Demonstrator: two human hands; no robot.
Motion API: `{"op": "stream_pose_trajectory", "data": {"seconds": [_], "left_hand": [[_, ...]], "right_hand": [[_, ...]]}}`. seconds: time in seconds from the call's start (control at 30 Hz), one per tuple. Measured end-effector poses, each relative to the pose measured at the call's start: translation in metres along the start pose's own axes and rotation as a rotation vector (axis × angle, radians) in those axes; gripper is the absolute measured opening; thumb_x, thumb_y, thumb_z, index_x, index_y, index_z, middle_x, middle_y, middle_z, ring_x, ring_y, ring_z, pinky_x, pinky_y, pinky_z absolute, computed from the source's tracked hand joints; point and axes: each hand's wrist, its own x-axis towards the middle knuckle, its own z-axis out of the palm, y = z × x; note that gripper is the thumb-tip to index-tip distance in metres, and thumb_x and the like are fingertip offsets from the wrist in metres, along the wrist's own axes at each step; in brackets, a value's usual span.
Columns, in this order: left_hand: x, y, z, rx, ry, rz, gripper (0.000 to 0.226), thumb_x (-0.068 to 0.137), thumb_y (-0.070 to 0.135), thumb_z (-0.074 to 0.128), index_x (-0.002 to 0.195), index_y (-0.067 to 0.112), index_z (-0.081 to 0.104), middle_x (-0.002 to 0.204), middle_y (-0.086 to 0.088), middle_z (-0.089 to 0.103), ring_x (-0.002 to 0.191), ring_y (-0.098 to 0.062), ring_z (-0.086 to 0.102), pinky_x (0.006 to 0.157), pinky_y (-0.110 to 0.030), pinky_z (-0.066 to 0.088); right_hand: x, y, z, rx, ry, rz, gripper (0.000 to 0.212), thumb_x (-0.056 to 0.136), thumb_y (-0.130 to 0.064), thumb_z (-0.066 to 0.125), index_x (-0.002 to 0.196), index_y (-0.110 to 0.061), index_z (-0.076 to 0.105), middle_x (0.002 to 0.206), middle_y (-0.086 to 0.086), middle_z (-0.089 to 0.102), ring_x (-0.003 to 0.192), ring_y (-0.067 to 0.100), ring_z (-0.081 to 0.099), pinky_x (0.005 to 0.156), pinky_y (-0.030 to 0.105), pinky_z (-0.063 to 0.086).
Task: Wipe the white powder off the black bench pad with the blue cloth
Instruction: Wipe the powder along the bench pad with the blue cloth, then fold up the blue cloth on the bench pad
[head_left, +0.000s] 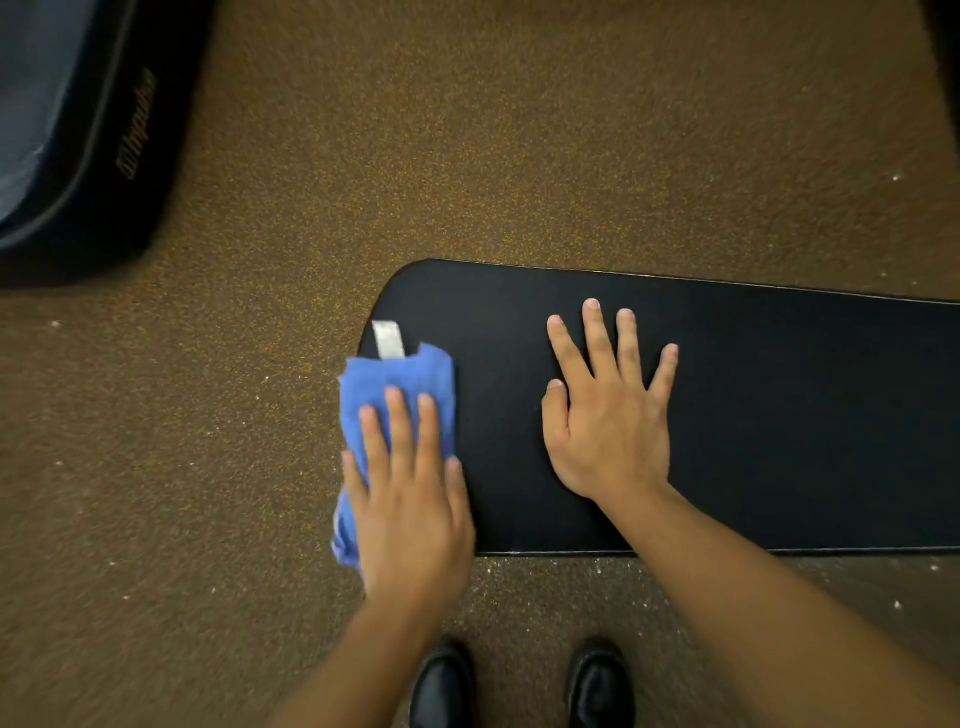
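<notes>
The black bench pad (779, 415) runs from the centre to the right edge, its rounded end at the left. My left hand (410, 499) presses flat on the folded blue cloth (395, 384) at that rounded end; a white tag sticks out of the cloth's far side. My right hand (610, 410) lies flat with spread fingers on the pad's middle, holding nothing. The pad's surface looks dark with no powder I can make out. White powder specks lie on the floor along the pad's near edge.
Speckled brown rubber floor (363, 156) surrounds the pad. A dark padded piece of gym equipment (88, 135) with lettering sits at the upper left. My two black shoes (519, 686) stand below the pad's near edge.
</notes>
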Motion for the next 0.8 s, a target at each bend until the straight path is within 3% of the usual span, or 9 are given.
{"op": "stream_pose_trajectory", "data": {"seconds": [0.1,0.33,0.43,0.57,0.7,0.8], "left_hand": [[-0.02,0.026,0.013,0.015,-0.018,0.076,0.057,0.104,0.04,0.013,0.156,0.019,0.011,0.164,-0.004,0.011,0.152,-0.027,0.0,0.118,-0.052,0.005],[0.104,0.059,-0.003,0.045,-0.046,0.149,0.062,0.097,0.04,0.01,0.157,0.025,0.013,0.166,0.0,0.006,0.152,-0.027,0.0,0.119,-0.055,0.006],[0.12,0.049,-0.006,0.04,-0.045,0.18,0.061,0.097,0.042,0.012,0.157,0.029,0.009,0.166,0.003,0.001,0.152,-0.023,-0.005,0.119,-0.052,0.004],[0.095,0.034,-0.008,0.011,-0.009,0.049,0.059,0.099,0.043,0.017,0.157,0.031,0.009,0.166,0.001,-0.002,0.152,-0.023,-0.007,0.119,-0.051,0.003],[0.078,0.042,-0.013,-0.028,-0.072,0.013,0.063,0.097,0.045,0.017,0.156,0.032,0.003,0.165,0.001,-0.011,0.15,-0.021,-0.015,0.119,-0.048,-0.004],[0.076,0.039,-0.022,-0.131,-0.088,0.008,0.058,0.101,0.043,0.026,0.156,0.029,0.015,0.165,-0.002,-0.008,0.151,-0.02,-0.012,0.12,-0.045,-0.001]], "right_hand": [[0.0,0.0,0.0,0.0,0.0,0.004,0.059,0.095,-0.038,0.026,0.153,-0.03,0.021,0.163,0.003,0.016,0.149,0.03,0.008,0.114,0.066,0.008],[0.0,0.001,0.0,0.011,0.001,0.003,0.059,0.094,-0.039,0.024,0.153,-0.031,0.021,0.163,0.002,0.015,0.15,0.029,0.008,0.114,0.065,0.008],[0.0,0.0,0.0,0.014,0.009,0.007,0.059,0.094,-0.039,0.025,0.153,-0.032,0.022,0.163,0.002,0.015,0.15,0.029,0.008,0.115,0.065,0.008],[-0.001,0.0,0.0,0.029,0.008,0.004,0.059,0.094,-0.039,0.027,0.153,-0.032,0.022,0.163,0.002,0.014,0.15,0.029,0.007,0.115,0.065,0.006],[-0.001,0.001,0.001,0.038,0.007,-0.006,0.059,0.095,-0.039,0.026,0.153,-0.032,0.021,0.163,0.002,0.013,0.15,0.029,0.006,0.115,0.065,0.006],[0.0,0.002,-0.001,0.048,-0.003,-0.016,0.06,0.093,-0.042,0.027,0.153,-0.032,0.022,0.163,0.002,0.013,0.15,0.029,0.005,0.115,0.065,0.005]]}}
